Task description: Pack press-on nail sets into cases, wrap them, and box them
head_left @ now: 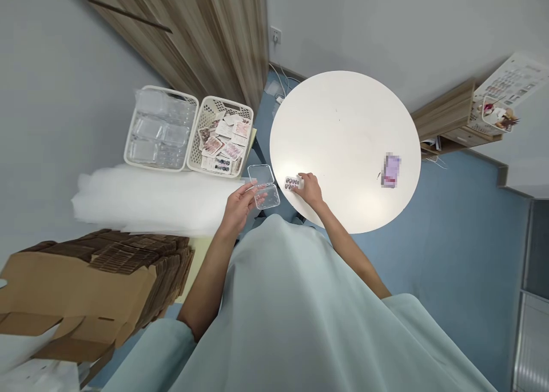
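My left hand [241, 206] grips a clear plastic case [267, 197] whose lid is swung up, off the left edge of the round white table. Nothing shows inside the case. Over the table's left part, my right hand [310, 190] pinches a small white card [293, 183] bearing rows of dark, glossy press-on nails. The card and the case are a short distance apart. The thumb and fingers of my right hand cover the card's right end.
Left of me stand a basket of clear plastic cases [160, 130] and a basket of nail cards [223, 143]. Nearer lie a white foam roll [150, 200] and stacked cardboard boxes [81, 289]. A blurred purple item [390, 170] rests on the round white table [347, 123].
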`<state>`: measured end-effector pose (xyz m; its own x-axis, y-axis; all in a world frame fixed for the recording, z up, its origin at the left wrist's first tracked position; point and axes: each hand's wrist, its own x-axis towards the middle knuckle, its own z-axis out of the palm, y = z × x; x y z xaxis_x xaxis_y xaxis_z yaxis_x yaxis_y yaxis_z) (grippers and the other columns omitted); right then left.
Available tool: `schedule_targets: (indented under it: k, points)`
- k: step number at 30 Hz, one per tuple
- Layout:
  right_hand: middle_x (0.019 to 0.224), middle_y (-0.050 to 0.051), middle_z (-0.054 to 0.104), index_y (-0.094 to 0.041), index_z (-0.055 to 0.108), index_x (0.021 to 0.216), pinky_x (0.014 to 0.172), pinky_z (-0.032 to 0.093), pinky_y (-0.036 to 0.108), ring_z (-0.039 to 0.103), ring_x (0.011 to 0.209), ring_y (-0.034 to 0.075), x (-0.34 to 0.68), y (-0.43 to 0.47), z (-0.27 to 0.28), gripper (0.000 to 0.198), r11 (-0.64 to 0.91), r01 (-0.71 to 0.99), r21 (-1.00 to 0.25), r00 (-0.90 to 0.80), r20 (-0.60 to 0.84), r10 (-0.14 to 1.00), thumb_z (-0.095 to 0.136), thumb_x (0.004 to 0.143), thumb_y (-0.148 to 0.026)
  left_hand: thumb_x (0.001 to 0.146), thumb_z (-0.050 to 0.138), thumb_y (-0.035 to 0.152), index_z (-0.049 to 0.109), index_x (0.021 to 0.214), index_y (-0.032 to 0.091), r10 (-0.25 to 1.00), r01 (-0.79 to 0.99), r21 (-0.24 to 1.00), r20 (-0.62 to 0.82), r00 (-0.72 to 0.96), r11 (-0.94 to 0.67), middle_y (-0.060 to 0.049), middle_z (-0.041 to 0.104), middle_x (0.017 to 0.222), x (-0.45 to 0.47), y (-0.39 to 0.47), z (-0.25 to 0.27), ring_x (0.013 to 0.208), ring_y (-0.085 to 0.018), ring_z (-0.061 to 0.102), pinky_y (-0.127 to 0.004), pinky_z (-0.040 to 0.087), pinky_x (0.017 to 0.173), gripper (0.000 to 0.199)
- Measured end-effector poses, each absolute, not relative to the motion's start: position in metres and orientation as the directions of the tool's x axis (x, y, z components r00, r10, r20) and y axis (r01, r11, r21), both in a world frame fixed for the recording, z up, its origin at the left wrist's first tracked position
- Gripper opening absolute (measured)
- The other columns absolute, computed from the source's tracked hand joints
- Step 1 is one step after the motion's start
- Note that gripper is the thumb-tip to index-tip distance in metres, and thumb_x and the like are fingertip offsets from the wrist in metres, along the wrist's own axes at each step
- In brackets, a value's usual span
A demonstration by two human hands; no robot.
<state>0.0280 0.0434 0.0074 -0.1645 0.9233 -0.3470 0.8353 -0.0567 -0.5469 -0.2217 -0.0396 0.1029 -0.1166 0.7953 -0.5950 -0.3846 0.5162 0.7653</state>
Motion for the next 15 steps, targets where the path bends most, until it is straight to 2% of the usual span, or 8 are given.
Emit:
schedule_targets:
  k: [3,6,11,15]
  points:
    - [0.134,0.015,0.057,-0.023,0.062,0.135,0.1,0.054,0.045,0.051,0.131,0.034,0.021,0.049,-0.002,0.06,-0.027,0.877,-0.48,-0.184,-0.387,0.904,0.088,0.082,-0.033,0.09,0.078,0.036,0.068,0.129,0.017,0.778,-0.389,0.758,-0.611,-0.147,0.523,-0.014,0.077,0.13,-0.225,-0.044,0.104,0.107,-0.025,0.078,-0.042,0.061,0.102,0.044]
    - [0.134,0.016,0.057,-0.021,0.062,0.131,0.097,0.054,0.044,0.05,0.129,0.034,0.017,0.049,-0.006,0.053,0.002,0.894,-0.447,-0.19,-0.376,0.907,0.085,0.084,-0.031,0.09,0.078,0.035,0.068,0.13,0.016,0.763,-0.395,0.747,-0.628,-0.154,0.535,-0.015,0.077,0.13,-0.225,-0.046,0.105,0.105,-0.024,0.078,-0.042,0.061,0.102,0.046]
    - [0.131,0.015,0.059,-0.02,0.061,0.118,0.091,0.052,0.039,0.052,0.123,0.031,0.015,0.049,-0.007,0.04,0.006,0.901,-0.434,-0.181,-0.364,0.914,0.083,0.084,-0.026,0.089,0.08,0.039,0.068,0.131,0.017,0.775,-0.379,0.751,-0.62,-0.12,0.541,-0.014,0.076,0.133,-0.22,-0.044,0.104,0.109,-0.025,0.077,-0.042,0.06,0.104,0.048]
    - [0.117,0.01,0.066,-0.021,0.056,0.115,0.084,0.048,0.035,0.059,0.107,0.026,0.023,0.047,0.0,0.034,-0.017,0.884,-0.468,-0.183,-0.38,0.907,0.076,0.088,-0.024,0.09,0.08,0.042,0.068,0.131,0.019,0.782,-0.349,0.757,-0.615,-0.098,0.552,-0.014,0.075,0.134,-0.211,-0.037,0.101,0.112,-0.027,0.077,-0.044,0.059,0.105,0.049]
